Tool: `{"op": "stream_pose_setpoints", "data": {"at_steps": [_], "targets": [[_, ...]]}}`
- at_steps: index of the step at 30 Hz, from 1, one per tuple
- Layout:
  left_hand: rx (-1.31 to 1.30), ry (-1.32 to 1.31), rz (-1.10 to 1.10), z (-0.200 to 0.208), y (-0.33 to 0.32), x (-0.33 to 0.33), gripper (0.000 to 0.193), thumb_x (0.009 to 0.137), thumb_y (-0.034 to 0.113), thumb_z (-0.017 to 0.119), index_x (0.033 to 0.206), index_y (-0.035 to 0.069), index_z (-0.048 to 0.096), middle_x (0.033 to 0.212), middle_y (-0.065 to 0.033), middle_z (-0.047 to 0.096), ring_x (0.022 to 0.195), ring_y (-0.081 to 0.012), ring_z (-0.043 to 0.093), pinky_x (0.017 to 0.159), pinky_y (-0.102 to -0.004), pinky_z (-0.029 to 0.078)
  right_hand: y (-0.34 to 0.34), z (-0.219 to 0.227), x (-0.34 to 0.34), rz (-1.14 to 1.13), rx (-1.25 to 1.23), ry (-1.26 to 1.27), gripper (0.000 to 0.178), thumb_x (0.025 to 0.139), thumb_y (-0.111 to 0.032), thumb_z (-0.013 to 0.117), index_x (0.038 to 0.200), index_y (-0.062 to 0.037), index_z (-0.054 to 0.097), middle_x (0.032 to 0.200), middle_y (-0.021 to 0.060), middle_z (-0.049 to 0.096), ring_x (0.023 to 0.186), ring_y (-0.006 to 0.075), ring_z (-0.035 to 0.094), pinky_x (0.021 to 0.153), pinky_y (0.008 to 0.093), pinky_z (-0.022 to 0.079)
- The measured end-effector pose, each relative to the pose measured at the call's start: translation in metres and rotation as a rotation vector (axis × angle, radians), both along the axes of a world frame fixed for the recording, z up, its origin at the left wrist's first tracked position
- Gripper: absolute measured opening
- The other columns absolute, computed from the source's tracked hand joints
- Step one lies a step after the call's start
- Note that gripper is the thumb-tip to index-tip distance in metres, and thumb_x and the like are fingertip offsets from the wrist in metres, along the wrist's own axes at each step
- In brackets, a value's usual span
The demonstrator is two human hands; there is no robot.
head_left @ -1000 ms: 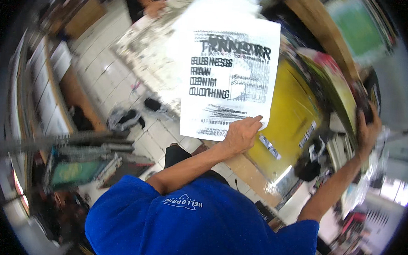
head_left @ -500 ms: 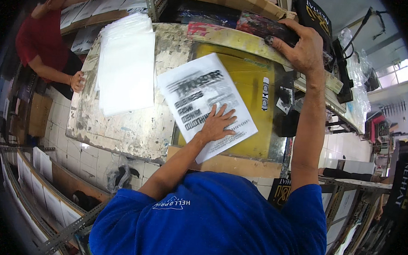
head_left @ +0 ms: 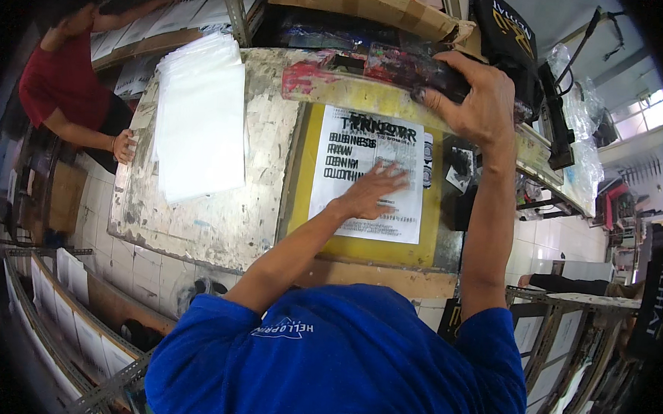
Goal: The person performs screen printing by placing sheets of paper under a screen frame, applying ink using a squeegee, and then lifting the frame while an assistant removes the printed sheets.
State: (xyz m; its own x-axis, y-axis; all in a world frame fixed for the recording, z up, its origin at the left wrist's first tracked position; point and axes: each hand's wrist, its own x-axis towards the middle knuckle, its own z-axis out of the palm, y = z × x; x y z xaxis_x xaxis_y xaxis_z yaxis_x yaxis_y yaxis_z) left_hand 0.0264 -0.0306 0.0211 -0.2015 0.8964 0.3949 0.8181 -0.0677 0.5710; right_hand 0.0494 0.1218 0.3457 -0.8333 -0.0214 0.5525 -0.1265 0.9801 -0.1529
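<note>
Left of the flat yellow panel [head_left: 344, 248] lies a fanned stack of plain white sheets [head_left: 202, 129], perhaps for easy picking. On the panel rests a black-printed white paper sheet [head_left: 360, 159]; the left hand [head_left: 372, 194] spreads over it, gripping nothing, seemingly steadying it. At the panel's far edge, the right hand [head_left: 478, 98] clasps a long ink-stained frame [head_left: 383, 89], apparently holding it up.
</note>
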Motion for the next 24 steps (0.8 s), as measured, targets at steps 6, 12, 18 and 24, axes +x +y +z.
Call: {"op": "stream_pose_setpoints", "data": {"at_steps": [6, 12, 18, 24], "targets": [[1.152, -0.826, 0.526, 0.101, -0.088, 0.015, 0.137, 0.066, 0.042, 0.095, 0.161, -0.004, 0.007, 0.132, -0.0132, 0.054, 0.12, -0.0265, 0.056, 0.105, -0.0384, 0.044, -0.03, -0.059, 0.056, -0.016, 0.03, 0.026, 0.048, 0.069, -0.028, 0.083, 0.114, -0.0121, 0.073, 0.087, 0.0104, 0.069, 0.08, 0.0314, 0.067, 0.071, 0.0409, 0.051], [0.523, -1.015, 0.748, 0.031, -0.167, 0.05, 0.097, 0.067, 0.005, 0.092, 0.15, -0.005, 0.043, 0.135, -0.0145, 0.06, 0.117, -0.0263, 0.061, 0.106, -0.0391, 0.047, -0.055, -0.148, 0.083, -0.002, -0.243, -0.13, 0.047, 0.075, -0.014, 0.078, 0.121, -0.0131, 0.072, 0.087, 0.0112, 0.065, 0.08, 0.0297, 0.064, 0.073, 0.0403, 0.049], [0.251, -0.481, 0.868, -0.022, -0.184, 0.057, 0.081, 0.063, 0.021, 0.092, 0.135, -0.001, 0.061, 0.138, -0.0185, 0.059, 0.124, -0.033, 0.053, 0.109, -0.0429, 0.04, -0.043, -0.248, 0.085, 0.007, -0.284, -0.526, 0.058, 0.082, -0.019, 0.077, 0.138, -0.0184, 0.063, 0.11, 0.0209, 0.07, 0.103, 0.0367, 0.066, 0.095, 0.0491, 0.046], [0.021, -0.301, 0.918, -0.018, -0.189, 0.056, 0.079, 0.064, 0.026, 0.089, 0.134, 0.001, 0.062, 0.147, -0.0203, 0.049, 0.131, -0.0382, 0.044, 0.112, -0.0466, 0.035, -0.059, -0.276, 0.081, -0.102, -0.083, -0.61, 0.09, 0.064, -0.01, 0.082, 0.147, -0.0231, 0.051, 0.124, 0.016, 0.055, 0.117, 0.0315, 0.049, 0.102, 0.0549, 0.031]]}}
